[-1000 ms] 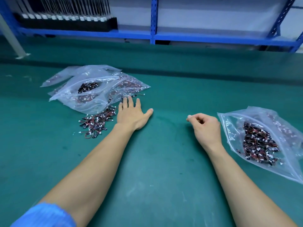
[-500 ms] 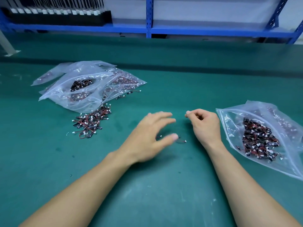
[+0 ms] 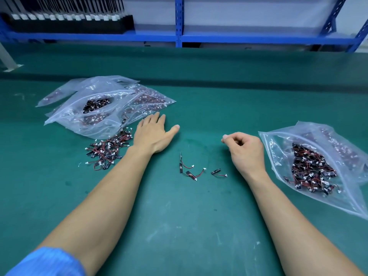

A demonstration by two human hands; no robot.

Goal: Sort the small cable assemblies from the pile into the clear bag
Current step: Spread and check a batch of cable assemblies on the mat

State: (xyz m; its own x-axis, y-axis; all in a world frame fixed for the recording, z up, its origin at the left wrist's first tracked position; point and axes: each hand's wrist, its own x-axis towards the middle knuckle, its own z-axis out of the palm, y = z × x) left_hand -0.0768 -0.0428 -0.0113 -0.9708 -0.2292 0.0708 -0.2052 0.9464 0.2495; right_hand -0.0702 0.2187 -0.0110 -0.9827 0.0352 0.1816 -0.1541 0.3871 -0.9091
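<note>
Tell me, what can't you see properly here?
Head view:
- Right hand: curled fingers hide whether it pinches anything.
- Clear bag: cut off by the right edge.
- Stacked bags: cloudy plastic blurs their contents.
- Shelf parts: blurred, too far to identify.

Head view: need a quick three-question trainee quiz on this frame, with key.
1. Fill in: the right hand has its fingers ____.
2. True or false: the left hand lies palm down, fingers straight, beside the loose pile.
3. The few separated cable assemblies lie: A) in the left hand; B) on the mat, apart from both hands; C) under the right hand.
Key: 1 curled; 2 true; 3 B.
</note>
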